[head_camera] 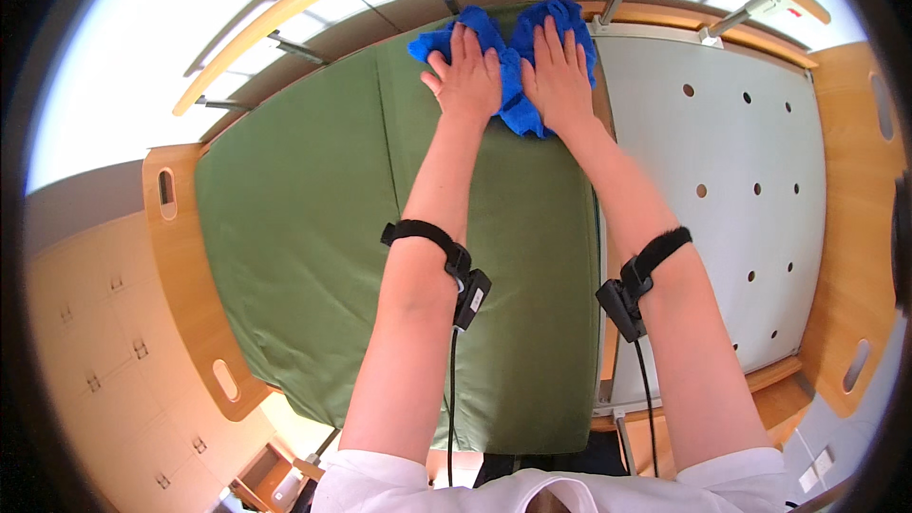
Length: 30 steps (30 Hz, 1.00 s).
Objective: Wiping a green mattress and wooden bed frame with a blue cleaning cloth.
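Both arms stretch forward over a bed with a green vinyl mattress [313, 178]. My left hand [469, 75] lies palm down, fingers spread, on a bunched blue cloth [524, 117] at the far edge of the mattress. Beside it, my right hand [559, 71] presses flat on the right part of the blue cloth, near the mattress's right edge. Whether this is one cloth or two touching ones, I cannot tell. The fingers of both hands are extended, not curled round the cloth. A black strap with a small device and cable sits on each forearm.
Right of the mattress lies a pale bed panel [719, 142] with round holes. Wooden end boards [178, 263] with handle slots stand at the left and right [848, 228]. A wooden side rail [285, 3] on metal posts runs along the far side. Cabinets [128, 328] stand at the left.
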{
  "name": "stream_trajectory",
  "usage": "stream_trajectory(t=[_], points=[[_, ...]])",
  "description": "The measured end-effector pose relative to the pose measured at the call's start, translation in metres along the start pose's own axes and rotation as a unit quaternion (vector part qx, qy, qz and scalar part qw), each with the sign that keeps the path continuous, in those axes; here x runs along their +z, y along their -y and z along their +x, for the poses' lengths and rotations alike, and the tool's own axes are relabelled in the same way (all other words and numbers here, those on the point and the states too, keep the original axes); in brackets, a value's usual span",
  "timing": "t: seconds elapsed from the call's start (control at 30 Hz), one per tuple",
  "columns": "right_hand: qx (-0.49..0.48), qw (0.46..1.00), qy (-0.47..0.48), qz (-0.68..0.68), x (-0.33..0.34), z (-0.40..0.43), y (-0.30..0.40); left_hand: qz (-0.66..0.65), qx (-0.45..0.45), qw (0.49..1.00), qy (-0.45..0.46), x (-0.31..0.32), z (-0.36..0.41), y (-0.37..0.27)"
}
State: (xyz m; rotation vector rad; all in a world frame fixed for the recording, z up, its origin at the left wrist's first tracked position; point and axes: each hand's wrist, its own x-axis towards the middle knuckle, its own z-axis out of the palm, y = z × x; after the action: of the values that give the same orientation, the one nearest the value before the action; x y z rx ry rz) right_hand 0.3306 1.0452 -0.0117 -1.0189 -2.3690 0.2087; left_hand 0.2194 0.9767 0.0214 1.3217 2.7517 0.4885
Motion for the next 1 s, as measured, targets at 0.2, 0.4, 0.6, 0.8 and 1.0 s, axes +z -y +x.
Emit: stream_trajectory(t=[0.2,0.4,0.6,0.8,1.0], points=[[0.007,0.998,0.044,-0.034,-0.041,-0.07,0.02,0.032,0.02,0.996,0.084,-0.016,-0.057,-0.006],[0.015,0.995,0.091,-0.026,-0.097,-0.161,0.041,0.037,0.056,0.992,0.106,-0.031,-0.153,-0.012],[-0.019,0.988,0.151,-0.028,-0.144,-0.254,0.062,0.072,0.086,0.986,0.125,-0.044,-0.249,-0.003],[-0.063,0.979,0.191,-0.025,-0.178,-0.325,0.073,0.137,0.068,0.981,0.117,-0.053,-0.342,-0.008],[-0.115,0.949,0.292,0.042,-0.213,-0.386,0.088,0.143,0.022,0.97,0.197,-0.078,-0.425,0.003]])
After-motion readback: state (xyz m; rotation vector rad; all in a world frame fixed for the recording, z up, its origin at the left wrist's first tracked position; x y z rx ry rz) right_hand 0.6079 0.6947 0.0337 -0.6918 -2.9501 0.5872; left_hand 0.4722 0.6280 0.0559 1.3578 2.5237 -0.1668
